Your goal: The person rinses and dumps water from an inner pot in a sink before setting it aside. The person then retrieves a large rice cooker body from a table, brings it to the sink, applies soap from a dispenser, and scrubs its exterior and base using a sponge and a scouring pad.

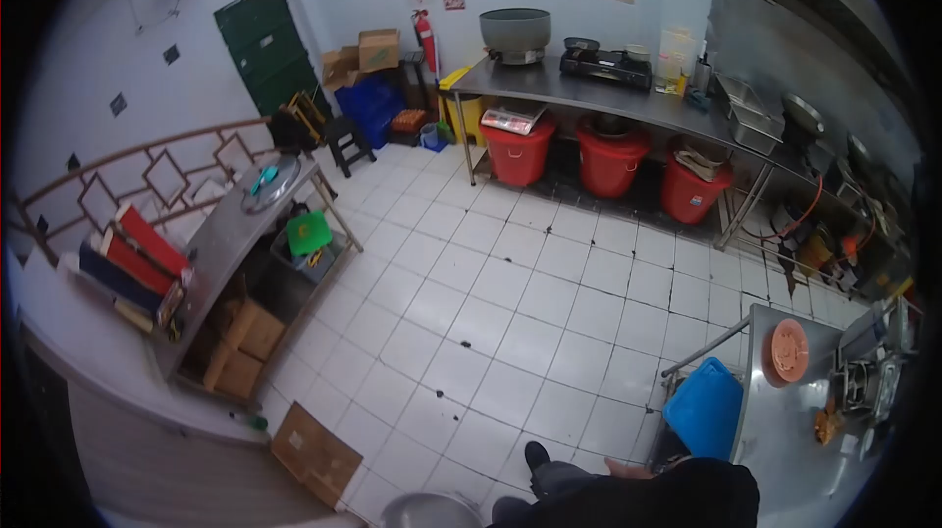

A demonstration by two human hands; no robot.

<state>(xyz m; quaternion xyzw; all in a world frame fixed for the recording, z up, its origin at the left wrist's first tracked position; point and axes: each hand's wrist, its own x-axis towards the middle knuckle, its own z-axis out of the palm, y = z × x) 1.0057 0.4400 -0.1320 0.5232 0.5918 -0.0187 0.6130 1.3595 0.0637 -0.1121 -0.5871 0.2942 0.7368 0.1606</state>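
My right hand [628,470] shows at the bottom, only in part, beyond a black sleeve [702,489]. Its fingers look loosely stretched out, and I see nothing in them. Close to it on the right stands a blue plastic lid or tray [705,410], leaning at the end of a steel table [770,430]. A dark shoe [536,455] and grey trouser leg are just left of the hand. My left hand is out of the picture. A metal basin [430,511] sits on the floor at the bottom edge.
On the right table is an orange basket [788,351]. A flattened cardboard box [316,454] lies on the tiled floor [510,332]. Red bins [517,150] stand under the far steel counter [608,91], which carries a gas stove [606,67]. At left is another steel table [221,243].
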